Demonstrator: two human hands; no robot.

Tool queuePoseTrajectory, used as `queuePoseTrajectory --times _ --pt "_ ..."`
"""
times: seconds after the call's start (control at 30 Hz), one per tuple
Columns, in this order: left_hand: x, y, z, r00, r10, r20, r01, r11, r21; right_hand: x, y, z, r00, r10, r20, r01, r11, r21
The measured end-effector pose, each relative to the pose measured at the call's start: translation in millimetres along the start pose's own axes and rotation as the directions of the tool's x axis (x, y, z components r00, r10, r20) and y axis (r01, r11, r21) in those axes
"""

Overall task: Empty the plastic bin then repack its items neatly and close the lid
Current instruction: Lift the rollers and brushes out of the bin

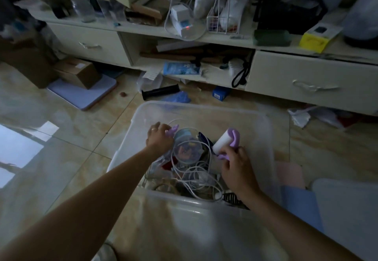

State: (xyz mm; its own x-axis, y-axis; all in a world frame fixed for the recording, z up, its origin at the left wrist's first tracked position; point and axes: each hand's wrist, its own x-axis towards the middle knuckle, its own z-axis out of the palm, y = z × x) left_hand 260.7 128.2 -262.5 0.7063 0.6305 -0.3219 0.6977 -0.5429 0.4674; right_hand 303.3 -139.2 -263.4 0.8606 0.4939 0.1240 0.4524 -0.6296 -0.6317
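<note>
Bin: the clear plastic bin [204, 109] sits open on the tiled floor [81, 133] right in front of you, its near wall at the bottom of the view and its contents heaped in the near half.
Your left hand: your left hand [158, 139] reaches into the bin from the left, fingers curled round a small purple item [172, 130] at the edge of the pile; what that item is, you cannot tell from here.
Your right hand: your right hand [235, 166] grips the purple handle of a lint roller [225, 143], its white roll tilted up and to the left above the clutter.
Contents: a clear round container [187, 150] lies between your hands, with white cables [196, 176] looped over and around it; a black coiled piece [230, 197] rests against the near wall by your right wrist.
Lid: a pale translucent panel [347, 209] lies on the floor to the right of the bin; you cannot tell whether it is the lid.
Surroundings: a low cream cabinet [306, 82] crowded with boxes runs across the far side, with a black tube [160, 91] and a cardboard box [78, 72] on the floor before it.
</note>
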Motion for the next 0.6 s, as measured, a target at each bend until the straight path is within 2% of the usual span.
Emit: queuePoseTrajectory --times 0.07,0.1,0.2,0.27,0.33,0.4,0.43,0.47,0.53,0.57,0.6 --pt "-13 -4 5 0.985 0.169 -0.033 -0.166 0.983 0.079 -1 1 0 0.999 0.027 0.040 -0.027 1.000 -0.007" --pt "-22 -6 6 0.965 0.235 -0.116 -0.228 0.971 0.072 -1 2 -1 0.998 0.038 0.051 -0.037 0.999 -0.010" --pt "-40 -6 -5 0.870 0.236 -0.434 -0.286 0.957 -0.054 4 -5 -7 0.997 0.080 0.014 -0.080 0.996 0.036" --pt "-50 1 -21 0.798 0.361 -0.482 -0.385 0.921 0.052 11 -18 -14 0.988 0.150 -0.033 -0.147 0.985 0.093" --pt "-68 15 -38 0.694 0.598 -0.401 -0.556 0.799 0.229 21 -35 -21 0.973 0.227 -0.039 -0.215 0.956 0.201" --pt "-96 28 -43 0.557 0.798 -0.230 -0.720 0.602 0.346 32 -58 -30 0.942 0.330 0.058 -0.328 0.870 0.369" --pt "-111 31 -40 0.477 0.868 -0.140 -0.783 0.492 0.380 37 -71 -36 0.911 0.386 0.143 -0.407 0.789 0.461" --pt "-127 31 -35 0.426 0.904 -0.045 -0.822 0.407 0.397 40 -84 -40 0.870 0.433 0.237 -0.484 0.655 0.580" --pt "-145 22 -20 0.409 0.911 0.056 -0.853 0.359 0.380 45 -97 -38 0.797 0.447 0.407 -0.571 0.334 0.750" --pt "-150 16 -13 0.412 0.908 0.082 -0.857 0.355 0.373 45 -96 -32 0.771 0.415 0.483 -0.613 0.278 0.740" --pt "-153 11 -10 0.401 0.910 0.107 -0.865 0.337 0.372 42 -89 -27 0.744 0.372 0.555 -0.662 0.303 0.685"
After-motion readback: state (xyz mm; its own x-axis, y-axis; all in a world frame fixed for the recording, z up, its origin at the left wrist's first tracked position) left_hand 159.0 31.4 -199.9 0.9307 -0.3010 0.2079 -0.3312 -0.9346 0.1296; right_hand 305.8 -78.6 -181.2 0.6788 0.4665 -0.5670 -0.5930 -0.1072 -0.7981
